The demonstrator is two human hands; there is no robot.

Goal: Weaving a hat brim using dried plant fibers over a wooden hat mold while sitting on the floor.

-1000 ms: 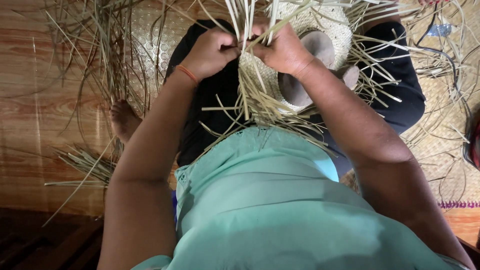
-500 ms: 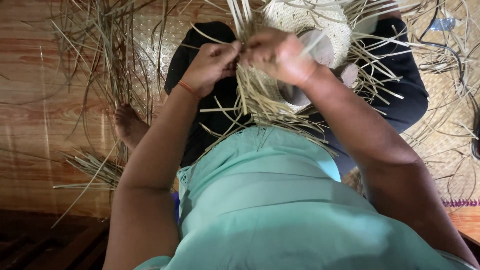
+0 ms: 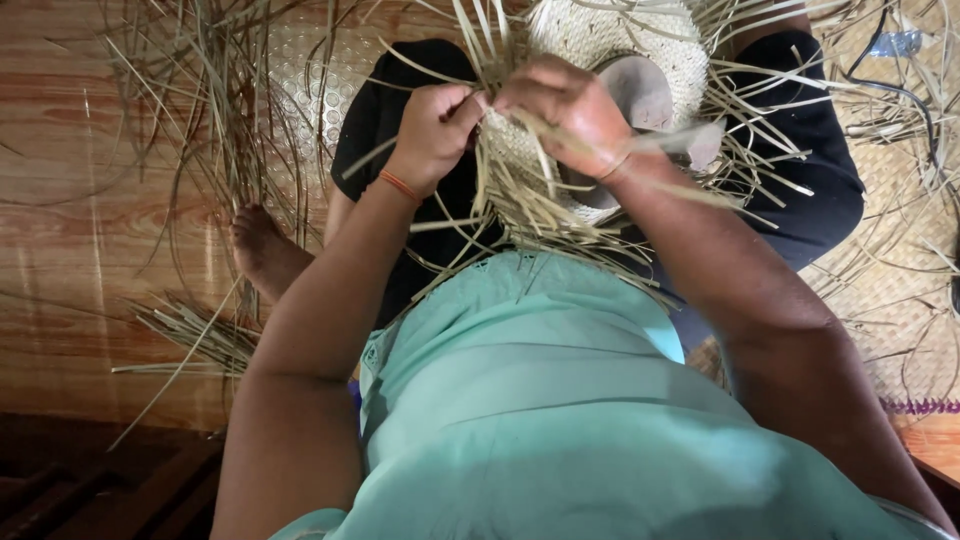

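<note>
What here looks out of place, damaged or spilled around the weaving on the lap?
Nothing stands out. Both the left hand and the right hand pinch strips at the edge of the woven straw piece. Loose straw strips lie scattered on the wooden floor, unbroken as far as visible.

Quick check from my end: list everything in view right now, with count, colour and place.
Half-woven straw hat: one, pale tan, on the lap, top centre.
Rounded grey-brown form: one, inside the weave.
Loose straw strips: many, pale, on the floor at left.
Flat woven straw piece: one, tan, upper left.
Woven mat: one, tan, right.
Wooden floor: brown, left.
Black cable: one, upper right.
Bare foot: one, left of the lap.
Orange wristband: one, left wrist.
Left hand: pinching strips.
Right hand: gripping strips.
</note>
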